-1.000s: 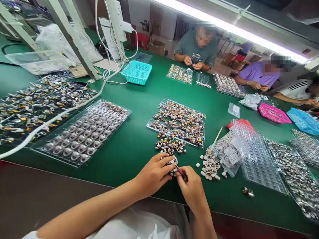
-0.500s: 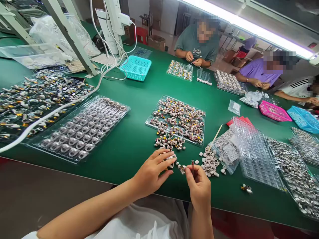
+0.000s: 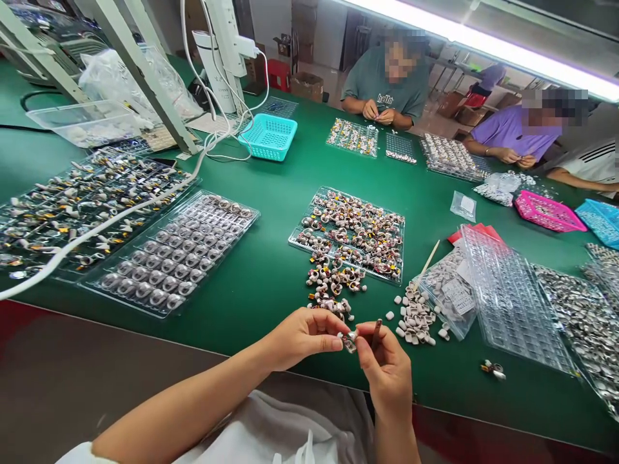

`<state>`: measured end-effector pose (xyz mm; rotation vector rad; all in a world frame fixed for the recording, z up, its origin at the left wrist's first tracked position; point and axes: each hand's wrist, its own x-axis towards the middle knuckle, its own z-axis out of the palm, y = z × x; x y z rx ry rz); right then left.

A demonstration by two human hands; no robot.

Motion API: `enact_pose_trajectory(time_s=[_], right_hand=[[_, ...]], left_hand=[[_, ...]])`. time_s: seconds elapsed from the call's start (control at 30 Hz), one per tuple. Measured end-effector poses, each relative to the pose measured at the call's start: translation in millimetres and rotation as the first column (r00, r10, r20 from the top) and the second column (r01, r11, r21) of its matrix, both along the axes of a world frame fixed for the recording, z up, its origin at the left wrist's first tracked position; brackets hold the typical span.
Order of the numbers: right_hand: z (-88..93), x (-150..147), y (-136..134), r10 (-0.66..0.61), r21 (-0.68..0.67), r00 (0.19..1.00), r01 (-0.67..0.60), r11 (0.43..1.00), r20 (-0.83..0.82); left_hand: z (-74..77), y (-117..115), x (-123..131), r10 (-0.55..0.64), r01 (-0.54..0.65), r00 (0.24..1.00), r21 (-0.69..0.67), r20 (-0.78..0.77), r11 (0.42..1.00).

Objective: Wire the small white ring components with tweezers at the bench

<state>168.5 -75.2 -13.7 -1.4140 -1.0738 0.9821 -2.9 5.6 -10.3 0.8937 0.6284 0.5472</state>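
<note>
In front of my body, my left hand (image 3: 312,335) and my right hand (image 3: 387,361) meet over the table edge. Between their fingertips is a small shiny part with a whitish bit (image 3: 349,341); both hands pinch it. My right hand also keeps a slim dark metal tool (image 3: 376,334) in its fingers, its end sticking up; its kind is unclear. Just beyond my fingers lies a loose pile of small beige-and-brown parts with yellow tabs (image 3: 333,277). To the right of my right hand is a heap of beige caps (image 3: 416,319).
Behind the pile, a clear tray (image 3: 351,232) is heaped with similar parts. A tray of ring-shaped pieces (image 3: 164,258) stands left, under a white cable (image 3: 97,235). At right lie a plastic bag (image 3: 449,293), a clear tray (image 3: 512,303) and silvery parts (image 3: 575,316). Co-workers (image 3: 387,84) sit opposite.
My left hand has left the pile of parts and come to my right hand, its fingers now closed on the small part there. The view has shifted slightly.
</note>
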Motion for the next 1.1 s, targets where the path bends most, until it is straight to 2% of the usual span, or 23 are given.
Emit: enact_pose_trajectory(time_s=[0.1, 0.23, 0.33, 0.43, 0.57, 0.63, 0.73, 0.83, 0.97, 1.1], right_hand=[[2.5, 2, 0, 0.094, -0.019, 0.995, -0.094, 0.995, 0.031], [4.1, 2, 0, 0.174, 0.051, 0.974, -0.182, 0.982, 0.142], [2.6, 0, 1, 0.157, 0.109, 0.959, -0.187, 0.976, 0.235], [-0.5, -2, 1, 0.142, 0.173, 0.933, -0.208, 0.963, 0.332], [-5.8, -3, 1, 0.057, 0.323, 0.876, -0.236, 0.917, 0.479], [-7.3, -4, 0, 0.022, 0.344, 0.872, -0.215, 0.914, 0.488], [-7.5, -7, -2, -0.021, 0.272, 0.925, -0.089, 0.958, 0.378], [-8.0, -10, -4, -0.033, 0.097, 0.99, 0.02, 0.995, 0.137], [-13.7, -12, -5, -0.017, -0.08, 0.985, 0.003, 0.997, -0.172], [-18.4, -12, -6, -0.044, -0.109, 0.962, 0.016, 0.994, -0.268]], left_hand=[[1.3, 5, -5, -0.029, 0.029, 1.0, 0.013, -0.007, 0.999], [11.3, 11, -10, -0.069, 0.089, 0.992, 0.186, -0.11, 0.979], [23.8, 13, -12, -0.071, 0.155, 0.97, 0.364, -0.233, 0.918], [32.8, 13, -10, 0.003, 0.166, 0.948, 0.502, -0.318, 0.849], [34.2, 12, -8, 0.125, 0.153, 0.922, 0.641, -0.366, 0.752], [32.1, 10, -7, 0.136, 0.151, 0.924, 0.668, -0.357, 0.728], [27.7, 7, -7, 0.104, 0.135, 0.938, 0.626, -0.33, 0.768], [21.8, 4, -5, 0.118, 0.093, 0.938, 0.563, -0.327, 0.821], [13.5, 1, -1, 0.145, 0.048, 0.931, 0.507, -0.334, 0.861], [10.0, -2, 1, 0.16, 0.03, 0.931, 0.506, -0.329, 0.862]])
